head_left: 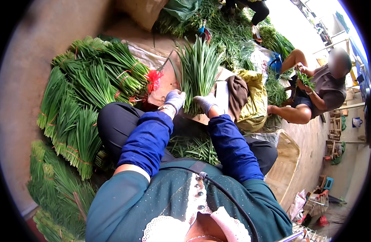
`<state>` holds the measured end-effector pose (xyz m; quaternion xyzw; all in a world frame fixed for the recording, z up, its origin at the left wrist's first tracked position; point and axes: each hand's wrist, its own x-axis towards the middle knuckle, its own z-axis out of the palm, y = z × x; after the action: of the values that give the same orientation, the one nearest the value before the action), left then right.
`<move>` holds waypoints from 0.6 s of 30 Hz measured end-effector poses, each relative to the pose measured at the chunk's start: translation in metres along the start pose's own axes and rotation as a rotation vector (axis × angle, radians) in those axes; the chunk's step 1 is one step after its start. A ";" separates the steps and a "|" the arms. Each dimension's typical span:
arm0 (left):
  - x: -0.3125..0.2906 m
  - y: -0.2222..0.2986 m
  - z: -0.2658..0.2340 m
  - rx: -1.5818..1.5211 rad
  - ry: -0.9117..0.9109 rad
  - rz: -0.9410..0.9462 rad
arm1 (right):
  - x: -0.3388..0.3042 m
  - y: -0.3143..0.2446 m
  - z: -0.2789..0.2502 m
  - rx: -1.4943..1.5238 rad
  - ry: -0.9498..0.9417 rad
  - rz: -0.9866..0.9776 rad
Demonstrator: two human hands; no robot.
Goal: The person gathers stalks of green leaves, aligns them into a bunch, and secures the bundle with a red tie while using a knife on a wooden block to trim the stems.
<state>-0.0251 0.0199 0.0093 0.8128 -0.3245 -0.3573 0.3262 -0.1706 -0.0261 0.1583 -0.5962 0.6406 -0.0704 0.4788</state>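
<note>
A loose bunch of long green garlic chives [199,70] lies across a reddish-brown board [160,96] in front of me, leaf tips pointing away. At the bunch's lower left, my left hand [174,101] in a pale glove is closed against the stalks. My gloved right hand [206,103] grips the bunch's lower right side, its thumb over the stalks. The fingers under the leaves are partly hidden. Left of the board hangs a tuft of red ties [154,80], beside tied chive bundles [94,82].
More bundles [58,193] are piled on the left. Chive trimmings [193,149] lie by my lap. A brown cloth [237,93] and a yellow sack [254,101] are to my right, with a plastic crate [283,167] behind. A seated co-worker [326,86] handles greens at the right.
</note>
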 end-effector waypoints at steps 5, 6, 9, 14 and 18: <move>-0.022 0.025 -0.019 0.077 -0.025 0.019 | 0.003 -0.004 0.001 -0.150 -0.019 0.112; -0.024 0.028 -0.023 0.088 -0.060 0.020 | 0.007 -0.001 0.000 -0.159 -0.028 0.119; -0.027 0.033 -0.030 0.284 -0.050 0.135 | 0.004 -0.009 -0.001 -0.228 -0.091 0.154; -0.042 0.079 -0.041 0.369 -0.210 0.107 | 0.020 0.003 0.006 -0.379 -0.134 0.177; -0.036 0.105 -0.042 0.336 -0.363 -0.038 | 0.031 -0.006 0.009 -0.796 -0.537 0.102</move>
<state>-0.0421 -0.0006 0.1254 0.7842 -0.4171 -0.4445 0.1161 -0.1551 -0.0496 0.1408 -0.6982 0.4999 0.3600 0.3647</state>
